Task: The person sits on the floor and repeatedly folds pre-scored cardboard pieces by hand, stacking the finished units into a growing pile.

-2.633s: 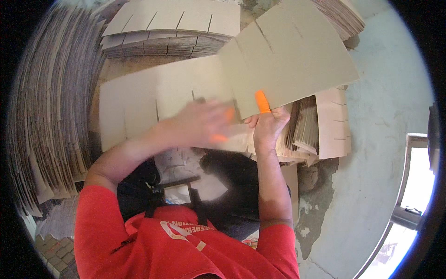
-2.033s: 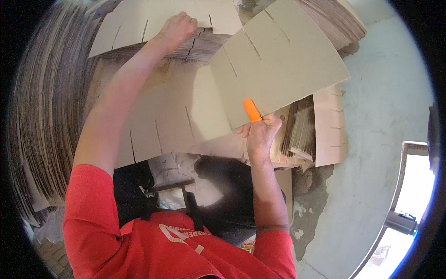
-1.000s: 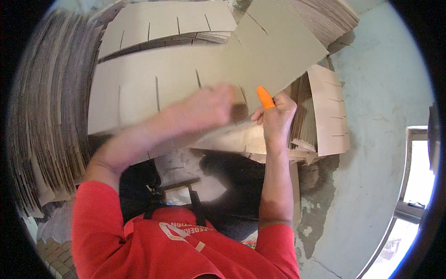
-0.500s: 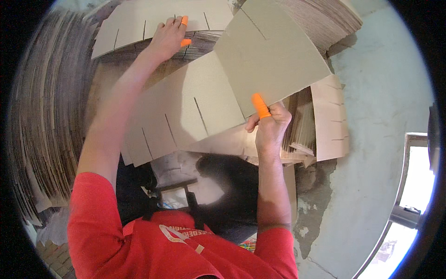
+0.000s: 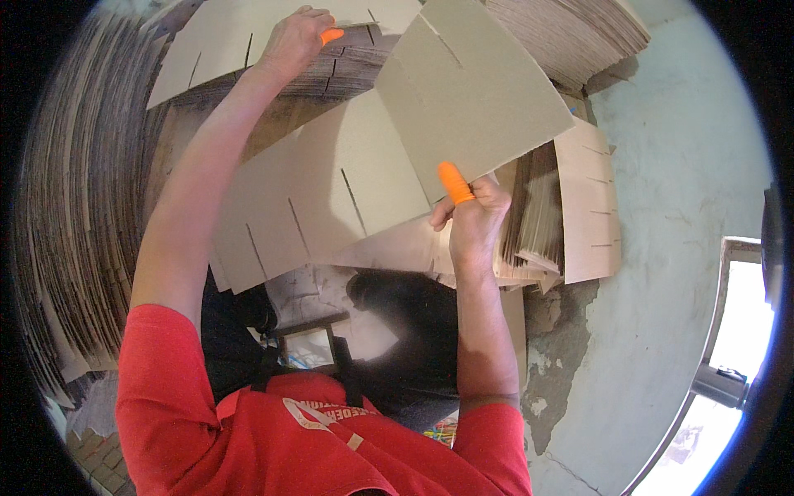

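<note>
My right hand (image 5: 475, 213), with an orange finger cover, pinches the lower edge of a greyish cardboard sheet (image 5: 475, 95). Against this sheet lies a paler slotted cardboard sheet (image 5: 310, 186), slanting down to the left; whether the two are joined I cannot tell. My left hand (image 5: 298, 43), also wearing orange finger covers, is closed on the near edge of a slotted cardboard strip (image 5: 219, 41) at the far side. That strip lies over a stack of cut cardboard (image 5: 356, 73), its edge slightly raised at my fingers. The left fingertips are partly hidden.
A tall cardboard pile (image 5: 91, 190) fills the left side. Another pile (image 5: 571, 37) stands at the far right. Beside my right hand are upright cardboard pieces (image 5: 538, 207) and a slotted strip (image 5: 587, 198), near a pale wall (image 5: 670, 165) with peeling patches.
My left hand has moved farther away and slightly left, its fingers now curled on the strip's edge. My right hand and the sheets have shifted slightly left.
</note>
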Motion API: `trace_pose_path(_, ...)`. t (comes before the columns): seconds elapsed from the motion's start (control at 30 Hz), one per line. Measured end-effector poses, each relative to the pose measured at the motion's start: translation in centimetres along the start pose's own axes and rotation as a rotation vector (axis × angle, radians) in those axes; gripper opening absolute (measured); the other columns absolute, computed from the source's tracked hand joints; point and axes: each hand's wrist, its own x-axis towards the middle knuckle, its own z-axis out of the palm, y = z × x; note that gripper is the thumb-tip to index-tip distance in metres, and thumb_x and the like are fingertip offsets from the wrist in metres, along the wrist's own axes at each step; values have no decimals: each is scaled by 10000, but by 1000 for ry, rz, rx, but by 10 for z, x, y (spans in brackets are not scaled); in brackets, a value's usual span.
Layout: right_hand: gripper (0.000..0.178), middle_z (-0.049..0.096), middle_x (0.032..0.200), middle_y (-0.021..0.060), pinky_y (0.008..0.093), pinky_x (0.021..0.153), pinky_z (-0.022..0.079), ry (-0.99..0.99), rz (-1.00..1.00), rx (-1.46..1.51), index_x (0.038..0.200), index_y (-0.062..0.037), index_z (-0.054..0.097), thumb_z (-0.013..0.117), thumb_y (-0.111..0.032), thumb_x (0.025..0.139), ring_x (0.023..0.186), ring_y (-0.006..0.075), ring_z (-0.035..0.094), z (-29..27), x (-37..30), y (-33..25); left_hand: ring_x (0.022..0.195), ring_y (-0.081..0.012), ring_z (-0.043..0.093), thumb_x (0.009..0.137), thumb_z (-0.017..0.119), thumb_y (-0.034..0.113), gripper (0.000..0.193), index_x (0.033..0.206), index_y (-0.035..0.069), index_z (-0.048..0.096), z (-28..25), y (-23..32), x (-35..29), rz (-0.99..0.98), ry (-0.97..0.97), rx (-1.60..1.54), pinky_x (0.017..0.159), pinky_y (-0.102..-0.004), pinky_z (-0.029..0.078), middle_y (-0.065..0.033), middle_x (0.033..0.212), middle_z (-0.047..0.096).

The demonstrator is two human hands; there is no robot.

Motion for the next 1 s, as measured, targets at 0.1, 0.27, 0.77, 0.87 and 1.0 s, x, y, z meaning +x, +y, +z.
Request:
trace_pose_path(0.1, 227, 545, 508, 56, 273, 338, 390, 25, -8, 63, 760, 42, 636, 438, 152, 773, 388, 122, 526, -1, 0, -3, 957, -286, 599, 780, 566, 13, 386, 1163, 43, 595, -8, 16, 3, 214, 57, 128, 815, -380, 540, -115, 1039, 604)
trace_pose_path(0.27, 274, 528, 480, 78, 252, 395, 407, -3, -38, -23, 935, 68, 631, 368, 23, 871, 389, 127, 494, -9, 0, -1, 870, -201, 585, 736, 617, 89, 300, 1009, -34, 594, -10, 34, -6, 397, 44, 345, 698, -291, 550, -75, 876, 575)
trace_pose_path(0.77, 42, 550, 524, 60, 229, 335, 361, 115, -231, -283, 847, 65, 606, 585, 101, 847, 393, 102, 525, -21, 12, 11, 967, -260, 593, 726, 597, 147, 317, 950, -71, 649, -65, 146, -53, 654, -81, 130, 725, -330, 553, -232, 1096, 620)
trace_pose_path(0.87, 51, 563, 552, 57, 224, 330, 349, 173, -380, -283, 833, 52, 603, 614, 102, 838, 391, 96, 522, -25, 10, -2, 955, -250, 589, 710, 607, 148, 314, 928, -72, 658, -77, 172, -67, 649, -96, 63, 694, -325, 549, -225, 1053, 631)
trace_pose_path(1.0, 73, 583, 585, 64, 239, 365, 366, 190, -276, -218, 800, 44, 598, 666, 69, 801, 425, 101, 529, -22, 4, -10, 883, -239, 589, 726, 663, 225, 389, 984, -65, 653, -100, 211, -90, 572, -76, -130, 653, -332, 531, -179, 988, 646)
